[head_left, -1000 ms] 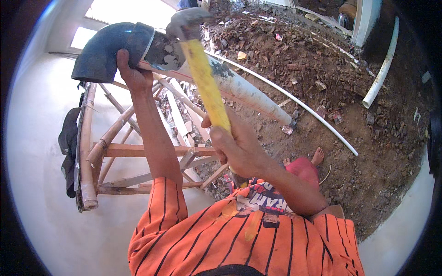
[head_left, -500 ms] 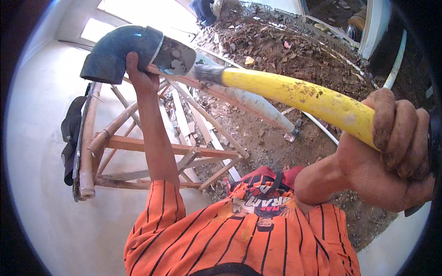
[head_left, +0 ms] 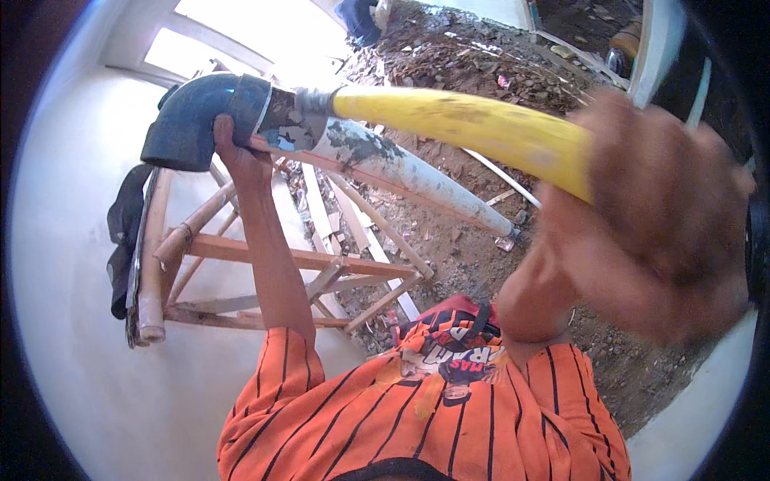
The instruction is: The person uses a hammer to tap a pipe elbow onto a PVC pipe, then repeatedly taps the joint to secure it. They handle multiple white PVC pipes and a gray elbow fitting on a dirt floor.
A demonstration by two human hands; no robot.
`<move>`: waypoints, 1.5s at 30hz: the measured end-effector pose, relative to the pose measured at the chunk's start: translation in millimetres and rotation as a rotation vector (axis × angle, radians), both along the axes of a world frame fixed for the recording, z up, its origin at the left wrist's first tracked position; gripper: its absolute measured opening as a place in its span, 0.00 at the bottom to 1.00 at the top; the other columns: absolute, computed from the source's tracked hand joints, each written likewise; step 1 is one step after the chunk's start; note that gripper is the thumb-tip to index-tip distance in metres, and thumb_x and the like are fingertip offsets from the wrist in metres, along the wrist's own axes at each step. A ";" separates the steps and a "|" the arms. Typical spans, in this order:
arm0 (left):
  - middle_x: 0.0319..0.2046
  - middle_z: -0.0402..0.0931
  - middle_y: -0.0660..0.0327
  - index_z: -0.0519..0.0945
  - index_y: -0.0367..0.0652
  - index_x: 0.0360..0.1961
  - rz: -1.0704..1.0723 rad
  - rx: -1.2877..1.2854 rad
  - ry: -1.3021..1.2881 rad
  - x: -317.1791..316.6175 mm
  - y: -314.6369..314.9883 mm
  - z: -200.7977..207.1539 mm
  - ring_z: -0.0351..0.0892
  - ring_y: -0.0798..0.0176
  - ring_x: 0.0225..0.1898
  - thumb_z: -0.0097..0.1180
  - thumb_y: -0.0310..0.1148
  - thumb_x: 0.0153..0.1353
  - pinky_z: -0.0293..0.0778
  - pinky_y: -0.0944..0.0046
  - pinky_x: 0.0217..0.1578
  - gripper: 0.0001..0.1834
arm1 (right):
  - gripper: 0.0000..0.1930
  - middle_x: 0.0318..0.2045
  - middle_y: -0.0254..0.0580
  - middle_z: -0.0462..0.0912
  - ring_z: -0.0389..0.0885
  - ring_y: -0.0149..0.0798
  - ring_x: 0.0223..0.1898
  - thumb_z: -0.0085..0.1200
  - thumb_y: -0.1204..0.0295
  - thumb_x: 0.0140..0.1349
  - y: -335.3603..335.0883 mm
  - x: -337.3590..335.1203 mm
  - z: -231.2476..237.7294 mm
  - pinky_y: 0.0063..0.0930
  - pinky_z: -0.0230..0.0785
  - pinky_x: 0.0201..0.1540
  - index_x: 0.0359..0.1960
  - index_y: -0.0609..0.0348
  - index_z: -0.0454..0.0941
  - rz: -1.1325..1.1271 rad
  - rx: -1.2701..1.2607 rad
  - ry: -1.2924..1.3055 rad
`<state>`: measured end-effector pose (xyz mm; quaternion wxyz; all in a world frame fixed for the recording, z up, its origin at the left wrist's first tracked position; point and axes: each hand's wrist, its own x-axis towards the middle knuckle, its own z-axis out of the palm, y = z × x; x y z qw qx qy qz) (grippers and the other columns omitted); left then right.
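Note:
At upper left, a dark blue-grey pipe elbow [head_left: 186,120] sits on the near end of a long pale pipe [head_left: 417,180]. The pipe is blotched dark beside the elbow and slants down to the dirt. My left hand [head_left: 245,156] grips the elbow from below at the joint, thumb pressed on its side, other fingers mostly hidden. At right, my right hand [head_left: 654,216], blurred by motion, is wrapped round a tool with a curved yellow handle [head_left: 465,120]. The tool's dark grey end lies over the blotched section by the elbow; its head cannot be made out.
A wooden and bamboo frame [head_left: 297,256] stands below my left arm by a pale wall [head_left: 80,264], with a dark cloth [head_left: 127,232] hanging on it. Rubble and soil [head_left: 473,88] cover the ground beyond. A thin white pipe [head_left: 505,178] lies there. A doorway is at upper right.
My right hand and the yellow-handled tool have moved left, the tool's dark end now overlapping the section beside the elbow. The elbow and my left hand have dropped slightly.

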<state>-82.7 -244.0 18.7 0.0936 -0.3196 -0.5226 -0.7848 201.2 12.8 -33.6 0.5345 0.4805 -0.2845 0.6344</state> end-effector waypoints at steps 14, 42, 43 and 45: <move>0.45 0.74 0.58 0.72 0.40 0.51 0.048 0.008 -0.036 -9.3 -16.8 -2.2 0.74 0.58 0.49 0.58 0.43 0.54 0.69 0.56 0.53 0.26 | 0.14 0.15 0.25 0.60 0.56 0.26 0.16 0.45 0.62 0.67 -36.3 -52.2 8.7 0.24 0.53 0.23 0.23 0.48 0.60 0.174 -0.137 0.127; 0.42 0.77 0.60 0.74 0.39 0.50 0.019 0.057 -0.029 28.1 -0.6 -1.4 0.79 0.67 0.35 0.55 0.50 0.55 0.79 0.75 0.27 0.28 | 0.12 0.14 0.28 0.64 0.61 0.29 0.17 0.47 0.67 0.61 -40.9 -94.1 -10.2 0.25 0.55 0.23 0.20 0.48 0.63 0.302 -0.077 -0.051; 0.42 0.77 0.60 0.74 0.39 0.50 0.005 0.037 -0.034 36.1 16.7 3.3 0.79 0.67 0.35 0.55 0.50 0.55 0.78 0.75 0.27 0.29 | 0.13 0.14 0.30 0.64 0.61 0.30 0.17 0.48 0.66 0.62 -42.5 -98.7 -5.1 0.25 0.55 0.23 0.19 0.49 0.63 0.296 -0.088 -0.054; 0.42 0.77 0.60 0.73 0.40 0.51 0.102 -0.007 -0.036 24.2 -4.3 -0.1 0.78 0.67 0.35 0.54 0.51 0.55 0.77 0.75 0.25 0.29 | 0.15 0.14 0.31 0.64 0.61 0.31 0.17 0.49 0.65 0.62 -52.6 -94.6 17.6 0.25 0.54 0.23 0.19 0.51 0.62 0.323 -0.206 0.021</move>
